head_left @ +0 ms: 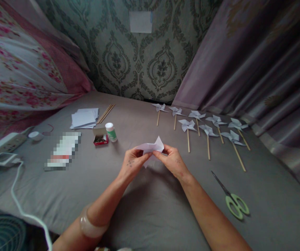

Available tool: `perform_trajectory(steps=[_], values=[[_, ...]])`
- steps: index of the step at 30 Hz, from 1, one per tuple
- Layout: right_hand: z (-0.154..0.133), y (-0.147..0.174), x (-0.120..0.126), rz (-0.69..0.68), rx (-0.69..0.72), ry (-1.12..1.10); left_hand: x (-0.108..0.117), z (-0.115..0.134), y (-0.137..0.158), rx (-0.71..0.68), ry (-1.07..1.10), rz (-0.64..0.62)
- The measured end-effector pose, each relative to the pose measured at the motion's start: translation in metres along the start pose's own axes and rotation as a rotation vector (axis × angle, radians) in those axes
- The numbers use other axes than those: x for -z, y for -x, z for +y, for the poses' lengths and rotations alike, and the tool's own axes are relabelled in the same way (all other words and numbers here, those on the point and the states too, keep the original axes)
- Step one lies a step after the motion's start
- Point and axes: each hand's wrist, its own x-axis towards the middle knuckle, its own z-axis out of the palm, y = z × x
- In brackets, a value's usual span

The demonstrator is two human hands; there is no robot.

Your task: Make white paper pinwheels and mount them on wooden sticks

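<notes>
Left hand (pixel 132 164) and right hand (pixel 175 161) are both clamping on the paper (pixel 152 147), thumbs on the near side, fingers going behind. Paper is sitting up off the grey sheet (pixel 159 212), centred between the hands. Two-sided pinch is probably keeping the folds from springing open; one corner is sticking up, another is hanging below the thumbs.

Eight pinwheels (pixel 187 125) are lying to the right in two rough rows, sticks pointing toward the person. Spacing is likely keeping the blades from getting crushed.

Scissors (pixel 230 195) are lying near the right forearm, handles facing the person, so seemingly ready for grabbing.

Left side is holding the supplies: stack (pixel 84 118), sticks (pixel 106 114) just beside it, box (pixel 101 141) standing lid-up with small bits showing, bottle (pixel 111 132) standing upright next to it. That grouping is presumably leaving the middle to the hands.
</notes>
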Motion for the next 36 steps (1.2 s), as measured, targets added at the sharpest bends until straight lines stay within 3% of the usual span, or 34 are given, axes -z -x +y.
perform_trajectory(steps=[10, 18, 26, 36], values=[[0.003, -0.001, 0.0, -0.022, -0.035, -0.054, 0.004, -0.008, -0.001, -0.051, -0.089, -0.007], [0.01, -0.001, 0.0, -0.034, -0.05, -0.065, 0.007, -0.011, -0.005, -0.005, -0.142, 0.006], [0.02, -0.002, 0.0, -0.038, -0.145, -0.182, 0.008, -0.011, -0.007, 0.07, -0.098, -0.073], [0.024, -0.003, 0.003, -0.041, -0.227, -0.167, 0.013, -0.015, -0.015, 0.138, -0.12, -0.117]])
